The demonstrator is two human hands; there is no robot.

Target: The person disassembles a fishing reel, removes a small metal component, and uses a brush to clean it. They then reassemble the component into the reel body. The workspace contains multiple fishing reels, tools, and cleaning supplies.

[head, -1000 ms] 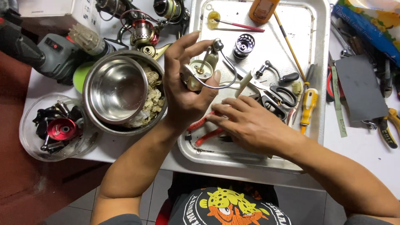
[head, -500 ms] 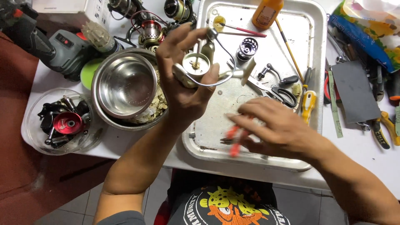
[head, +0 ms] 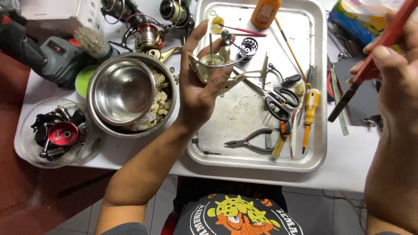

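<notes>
Left hand [head: 200, 89] has its grip wrapped around a gold-coloured fishing reel body [head: 213, 69], fingers curled up behind it and thumb pressing from the right, holding it above the left edge of the metal tray [head: 244, 159]. Reel's thin centre shaft sticks up toward the far side of the table [head: 348, 172], so the long axis runs pretty much away from the person, with the wire bail looping across the front and the foot arm poking out to the right. Forearm comes in from the lower left, wrist bent back a bit, palm facing up. Left of that hand sit a clear tub of dark parts [head: 56, 132] and a steel bowl [head: 124, 91] nested in a bigger one with some crumbly stuff. On the tray: pliers [head: 250, 141], scissors [head: 278, 98], a yellow screwdriver [head: 310, 111] and an orange bottle [head: 265, 13]. Far right, the right hand [head: 398, 82] is raised well apart from the reel, grip pinching a red-handled tool [head: 370, 65] that slants down-left, dark tip lowest.
</notes>
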